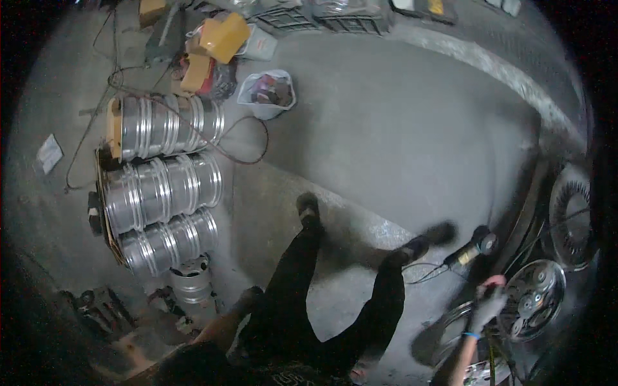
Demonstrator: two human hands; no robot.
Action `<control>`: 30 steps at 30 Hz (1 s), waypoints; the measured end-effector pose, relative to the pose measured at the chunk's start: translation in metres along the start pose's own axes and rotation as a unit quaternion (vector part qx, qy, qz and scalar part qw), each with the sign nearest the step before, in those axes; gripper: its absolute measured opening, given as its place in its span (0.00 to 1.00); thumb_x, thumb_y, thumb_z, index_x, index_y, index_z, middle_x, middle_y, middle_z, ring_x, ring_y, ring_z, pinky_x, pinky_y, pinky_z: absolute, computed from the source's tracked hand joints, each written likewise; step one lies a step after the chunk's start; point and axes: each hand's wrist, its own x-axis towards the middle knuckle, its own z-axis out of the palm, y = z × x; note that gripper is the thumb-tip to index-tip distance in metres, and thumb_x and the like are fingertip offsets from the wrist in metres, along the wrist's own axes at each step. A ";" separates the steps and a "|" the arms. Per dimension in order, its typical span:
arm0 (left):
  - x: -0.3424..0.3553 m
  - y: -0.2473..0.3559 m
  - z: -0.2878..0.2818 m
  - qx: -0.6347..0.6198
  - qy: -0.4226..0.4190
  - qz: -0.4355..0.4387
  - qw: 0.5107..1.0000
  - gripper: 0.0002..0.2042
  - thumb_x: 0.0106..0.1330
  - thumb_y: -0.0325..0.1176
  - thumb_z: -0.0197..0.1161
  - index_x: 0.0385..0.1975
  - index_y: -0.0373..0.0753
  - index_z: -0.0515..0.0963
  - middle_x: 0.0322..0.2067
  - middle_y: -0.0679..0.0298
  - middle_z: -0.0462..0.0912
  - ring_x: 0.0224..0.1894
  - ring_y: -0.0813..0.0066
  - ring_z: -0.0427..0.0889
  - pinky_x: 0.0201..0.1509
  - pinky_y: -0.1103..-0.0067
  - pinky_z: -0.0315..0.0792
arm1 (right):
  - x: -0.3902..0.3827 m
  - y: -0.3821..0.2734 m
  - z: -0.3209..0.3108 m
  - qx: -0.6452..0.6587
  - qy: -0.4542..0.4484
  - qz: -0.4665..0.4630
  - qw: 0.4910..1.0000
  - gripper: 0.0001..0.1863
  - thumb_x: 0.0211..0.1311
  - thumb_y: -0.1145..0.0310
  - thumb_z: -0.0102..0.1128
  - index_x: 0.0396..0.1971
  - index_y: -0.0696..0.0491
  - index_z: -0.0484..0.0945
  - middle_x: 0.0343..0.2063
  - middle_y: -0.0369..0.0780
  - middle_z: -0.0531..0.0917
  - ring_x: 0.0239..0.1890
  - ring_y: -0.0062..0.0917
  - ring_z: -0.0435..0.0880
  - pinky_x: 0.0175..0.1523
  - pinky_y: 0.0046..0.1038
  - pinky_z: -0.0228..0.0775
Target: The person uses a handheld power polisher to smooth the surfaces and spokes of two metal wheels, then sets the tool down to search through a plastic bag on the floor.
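Note:
My gloved right hand [487,303] is closed on a small pinkish-red item [494,281] at the lower right, beside a silver wheel [534,299] with round discs on it. Another wheel [476,365] lies partly under that arm. Just above the hand a corded power tool [463,254] with a round head lies on the floor. My left hand [250,300] is low by my left thigh in dim light; its fingers are too dark and small to make out.
Silver rims [164,193] lie stacked in rows at left, crossed by a hose [264,145]. Behind are a white bin [266,96], yellow containers [222,38] and dark crates [351,19]. My legs stretch over concrete [412,141]; another wheel [566,215] sits at the right edge.

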 end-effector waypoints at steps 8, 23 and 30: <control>0.055 -0.065 -0.080 0.212 -0.083 -0.007 0.974 0.24 0.67 0.53 0.58 0.44 0.35 0.80 0.52 0.49 0.81 0.54 0.47 0.80 0.58 0.62 0.74 | -0.068 -0.226 0.211 0.367 -0.176 0.185 0.894 0.09 0.70 0.67 0.60 0.29 0.53 0.74 0.28 0.34 0.75 0.32 0.16 0.70 0.35 0.25 0.62; 0.373 0.078 -0.511 0.060 0.227 0.274 0.933 0.27 0.68 0.53 0.61 0.63 0.47 0.75 0.55 0.49 0.80 0.65 0.43 0.71 0.69 0.57 0.65 | -0.020 -0.517 0.473 0.196 -0.168 0.215 0.942 0.10 0.63 0.70 0.66 0.38 0.60 0.77 0.35 0.39 0.83 0.38 0.22 0.80 0.45 0.28 0.74; 0.591 0.175 -0.559 0.181 0.377 0.423 0.804 0.25 0.67 0.54 0.62 0.57 0.43 0.79 0.52 0.42 0.80 0.62 0.42 0.74 0.64 0.60 0.69 | 0.075 -0.562 0.664 0.140 -0.162 0.062 0.975 0.17 0.64 0.61 0.67 0.42 0.58 0.76 0.36 0.38 0.80 0.35 0.20 0.77 0.41 0.28 0.71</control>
